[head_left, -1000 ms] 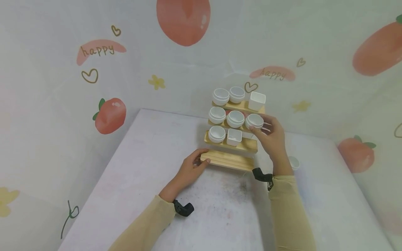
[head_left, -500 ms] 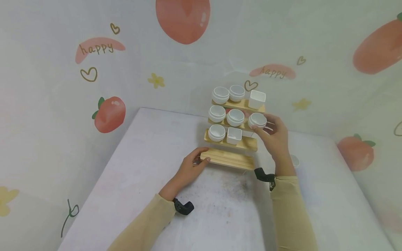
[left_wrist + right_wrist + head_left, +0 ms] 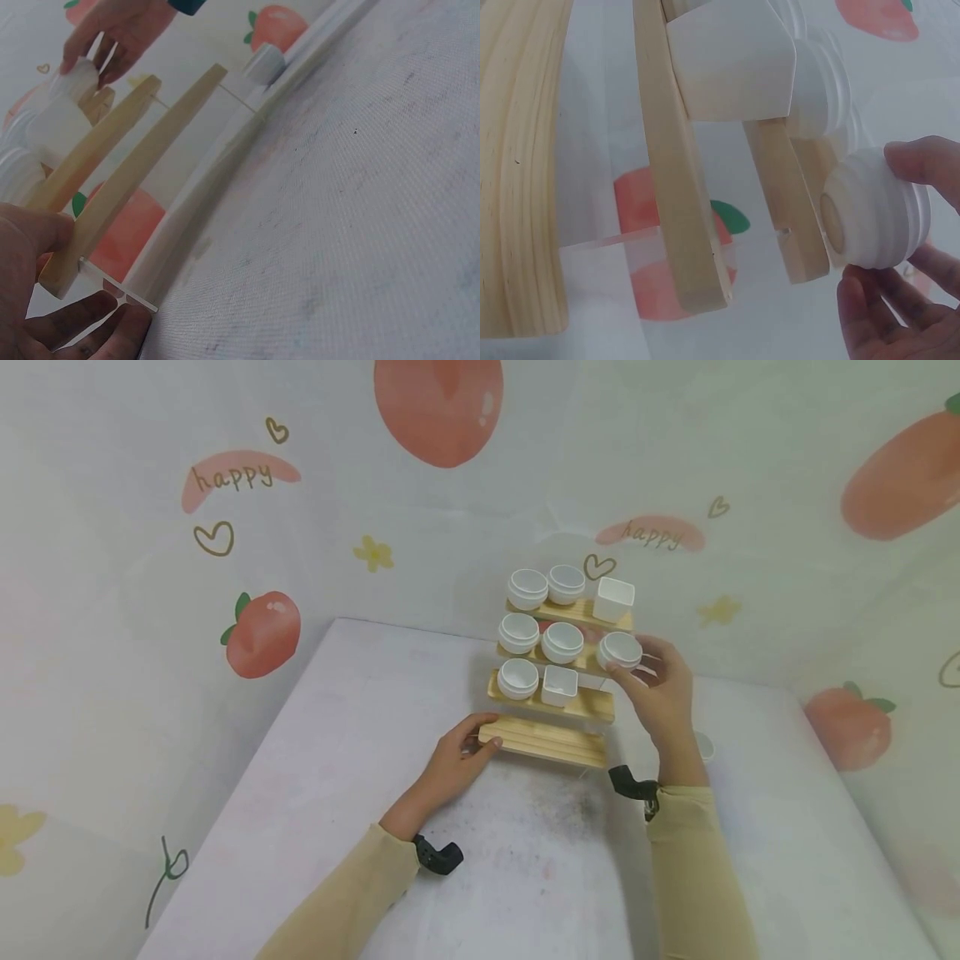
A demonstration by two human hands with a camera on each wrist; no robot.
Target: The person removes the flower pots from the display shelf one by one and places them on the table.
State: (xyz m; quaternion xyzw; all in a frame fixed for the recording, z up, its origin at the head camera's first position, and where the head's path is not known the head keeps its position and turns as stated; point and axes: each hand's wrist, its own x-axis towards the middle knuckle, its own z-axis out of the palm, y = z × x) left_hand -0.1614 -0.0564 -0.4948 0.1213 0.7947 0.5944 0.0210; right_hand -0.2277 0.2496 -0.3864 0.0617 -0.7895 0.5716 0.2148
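White round bowl (image 3: 621, 650) at right end of the second board (image 3: 590, 658) from top, pinched by right grip (image 3: 666, 692), thumb and fingers spread only to its width, likely held by the sides to keep the rim free; left grip (image 3: 456, 758) has left end of the lowest board (image 3: 543, 742), thumb above, fingers below, probably steadying the stand (image 3: 594, 703); can't tell if bowl touches its board, far fingers partly hidden, cup (image 3: 703, 747) on desk (image 3: 360, 710) half-covered by right wrist
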